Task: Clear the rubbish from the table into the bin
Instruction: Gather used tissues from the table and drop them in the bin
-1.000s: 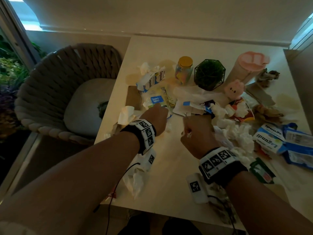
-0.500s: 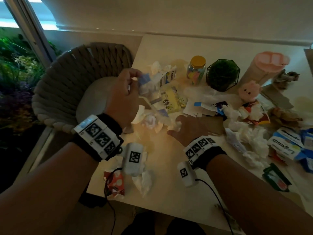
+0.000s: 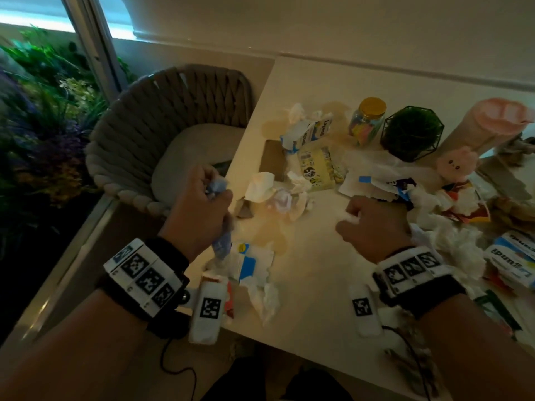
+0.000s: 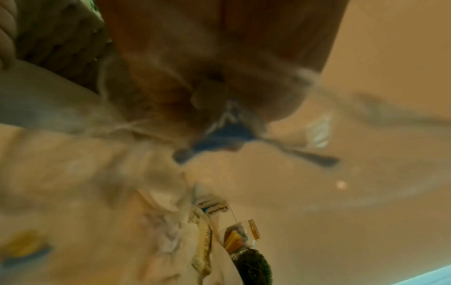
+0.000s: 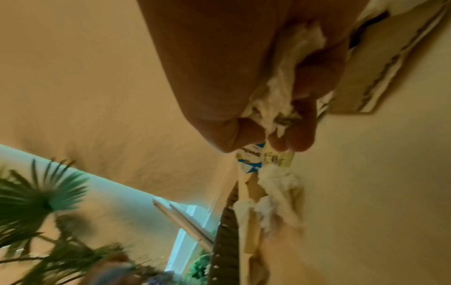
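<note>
Left hand (image 3: 199,209) fisted round a crumpled blue wrapper (image 3: 220,244), off the left edge of the bench (image 3: 315,314), well left of the yellow-lidded jar (image 3: 368,120). Right hand (image 3: 373,224) curled round a white tissue wad (image 5: 280,81), over the bench nearer than the jar.

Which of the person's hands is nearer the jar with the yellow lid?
The right hand. It holds a white tissue at mid-table, nearer than the jar. The left hand, gripping blue rubbish, is off the table's left edge.
</note>
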